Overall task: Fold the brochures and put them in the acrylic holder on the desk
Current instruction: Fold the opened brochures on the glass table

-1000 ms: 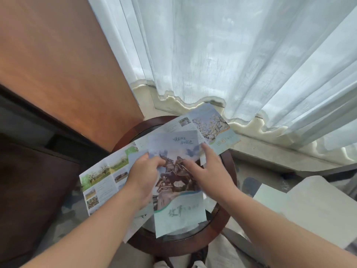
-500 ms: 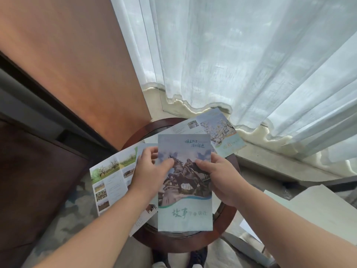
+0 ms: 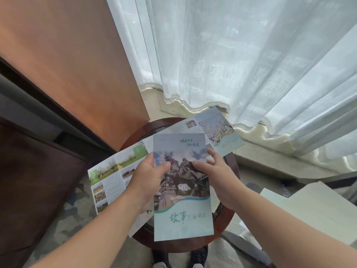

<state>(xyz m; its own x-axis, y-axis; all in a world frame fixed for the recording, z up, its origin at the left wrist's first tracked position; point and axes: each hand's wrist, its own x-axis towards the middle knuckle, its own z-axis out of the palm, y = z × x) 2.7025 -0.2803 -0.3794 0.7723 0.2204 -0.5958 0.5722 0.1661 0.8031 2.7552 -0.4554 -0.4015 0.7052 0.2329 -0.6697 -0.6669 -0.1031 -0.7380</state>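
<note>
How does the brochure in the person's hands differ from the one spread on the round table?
The folded brochure is closed to one narrow panel; the unfolded brochure lies open across several panels. The folded brochure is held up, pinched by the left hand and right hand; the unfolded brochure rests on the round table, overhanging its rim. The folded one's cover shows a horse statue; the unfolded one shows orchard trees. Both are colour-printed paper.
</note>
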